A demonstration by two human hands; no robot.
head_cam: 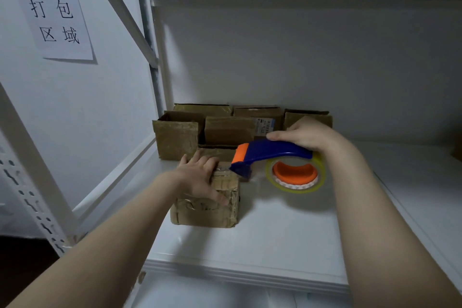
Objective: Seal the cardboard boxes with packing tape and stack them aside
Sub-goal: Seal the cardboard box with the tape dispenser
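- Left hand [200, 177]: lies flat on top of the small cardboard box [205, 215], centre-left of the frame. The fingers are spread and fairly straight, pressing down on the lid. The thumb reaches toward the near edge.
- Right hand [307, 136]: centre-right of the frame, fingers curled round the handle of the tape dispenser [270, 151], holding it firmly from above.
- Tape dispenser: blue body with an orange front piece. It is held off the shelf and tilted, nose down toward the left. The nose sits at the far right edge of the box top; contact cannot be confirmed.
- Roll of clear tape [295, 189]: mounted on the dispenser's orange hub, below the right hand and just right of the box.
- Small cardboard box: stands on the white shelf [275, 237] near the centre of the frame. It is worn and creased, with glossy tape already across its top and near face.
- Row of cardboard boxes [227, 130]: set behind the small box against the back wall. Several have flaps standing open, and one carries a printed label.
- Paper sign [53, 11]: fixed to the wall, upper left of the frame, with large printed characters.
- Slotted upright [32, 182]: white metal, at the left edge of the frame.
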